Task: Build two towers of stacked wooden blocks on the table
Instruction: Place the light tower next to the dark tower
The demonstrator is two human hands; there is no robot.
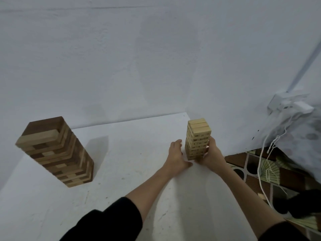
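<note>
**Two towers up, hands at the pale one**

Your right hand (211, 154) cups the pale tower (198, 139) at the table's (121, 171) far right edge. Your left hand (176, 157) lies flat and relaxed beside it. The dark tower (55, 152) stands well left.

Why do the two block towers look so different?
The big tower of mixed dark and light wooden blocks is wider, taller and patchy brown; the small tower of pale wooden blocks is slim and one light colour. Nobody touches the big tower, while the right hand holds the small one and the left hand stays close beside it. Both stand upright on the white table.
</note>
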